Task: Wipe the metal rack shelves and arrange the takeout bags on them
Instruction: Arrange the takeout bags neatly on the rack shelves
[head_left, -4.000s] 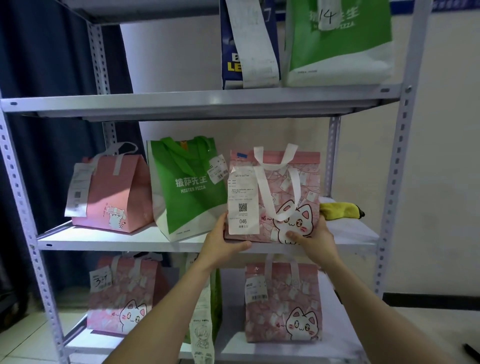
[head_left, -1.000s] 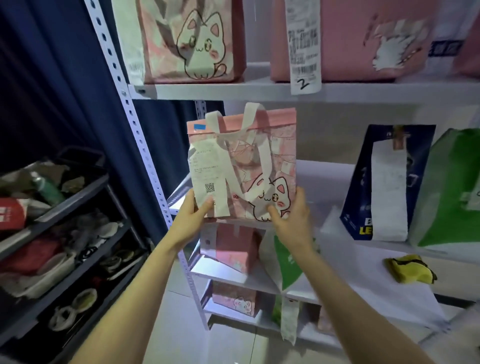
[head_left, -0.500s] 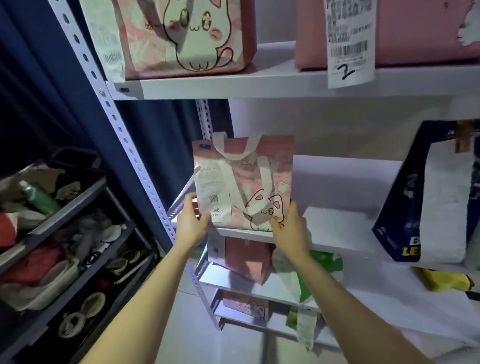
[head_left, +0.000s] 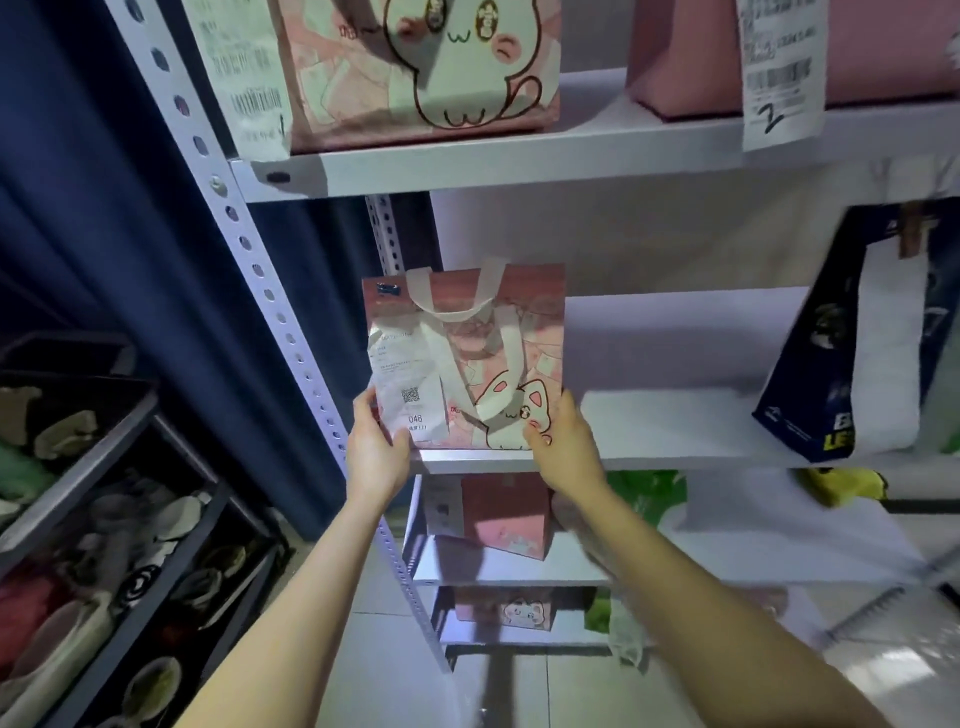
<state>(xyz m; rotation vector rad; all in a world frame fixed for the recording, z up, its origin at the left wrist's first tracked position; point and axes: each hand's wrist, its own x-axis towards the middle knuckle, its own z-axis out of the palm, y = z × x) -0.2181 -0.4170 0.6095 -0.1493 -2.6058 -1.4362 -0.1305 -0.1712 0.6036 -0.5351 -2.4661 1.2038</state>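
Down since a second ago: pink cat bag (head_left: 498, 358), then held in mid-air before the rack, now stands upright at the front left corner of the middle shelf (head_left: 675, 460). Head is closer too; the upper shelf (head_left: 519, 161) looms larger. Bag base looks to meet the shelf's front edge, though whether it bears full weight cannot be told. Bag top closed, contents hidden; white receipt (head_left: 408, 384) hangs down its left face.

Left hand (head_left: 376, 452) grips the bottom left corner, thumb on the receipt, fingers behind. Right hand (head_left: 563, 452) grips the bottom right corner, thumb on the cat print. Both arms reach up and forward.

Upper shelf: second cat bag (head_left: 415, 67) at the left end, plain pink bag (head_left: 685, 57) further right, with a slip marked 2 (head_left: 779, 73). Navy bag (head_left: 810, 374) toward the middle shelf's right end, well apart. Yellow cloth (head_left: 841, 486) on the shelf below. Dark rack (head_left: 104, 452) at left, trays of blurred odds and ends.
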